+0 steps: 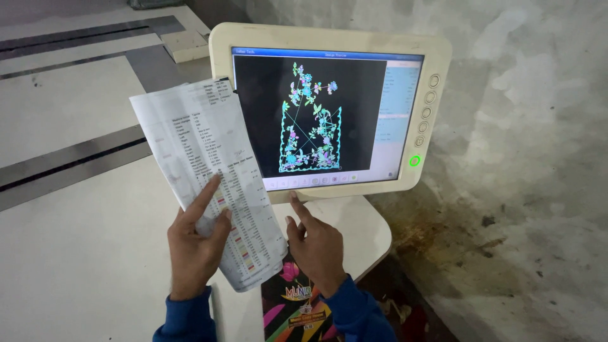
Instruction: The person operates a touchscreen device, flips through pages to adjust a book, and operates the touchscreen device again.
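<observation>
My left hand (193,244) holds a creased white printed sheet (202,171) with rows of small text and coloured marks, its index finger pointing up along the page. My right hand (316,244) has its index finger stretched to the lower edge of a cream-framed touchscreen (329,38), just under the row of icons. The screen (310,114) shows a floral outline design in cyan, pink and green on black. The sheet overlaps the monitor's left edge. Both sleeves are blue.
A column of round buttons (425,113) with a green-lit one (414,161) runs down the monitor's right side. A white table (82,253) with grey metal strips (69,161) lies left. A colourful dark packet (297,304) sits below my hands. A stained grey concrete floor (525,209) is on the right.
</observation>
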